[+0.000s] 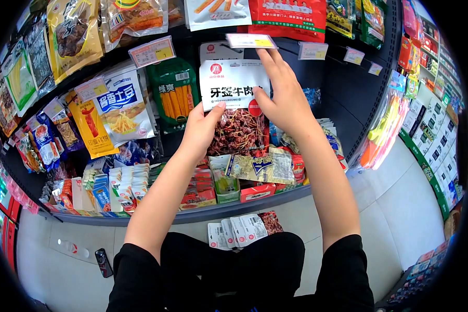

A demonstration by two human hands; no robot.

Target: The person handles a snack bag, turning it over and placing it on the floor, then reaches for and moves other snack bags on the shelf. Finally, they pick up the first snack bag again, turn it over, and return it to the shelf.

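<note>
Since both hands pinch it by its side edges, the beef snack packet (234,104) hangs flat and upright with its white printed header facing outward. It is just below the yellow price tag (250,40) at the front of a display hook. Held so, I judge, its top is left free and level with the hook. The packet sits in the middle of the hanging rack, just right of a green packet (174,93) and above the boxed goods on the bottom shelf (203,213).

The left hand (203,127) comes up from below with the wrist bent back, its grip clamped on the packet's lower left edge, thumb on the front. The right hand (283,99) reaches higher, forearm nearly straight. Its thumb presses the right edge while the fingers stretch up past the upper right corner toward the tag, so that grip is closed on the packet too, more lightly by the look of it.

Several like packets (239,229) lie fanned on the person's lap (192,270), near to hand. A phone (103,262) lies on the floor (400,208) to the left.
</note>
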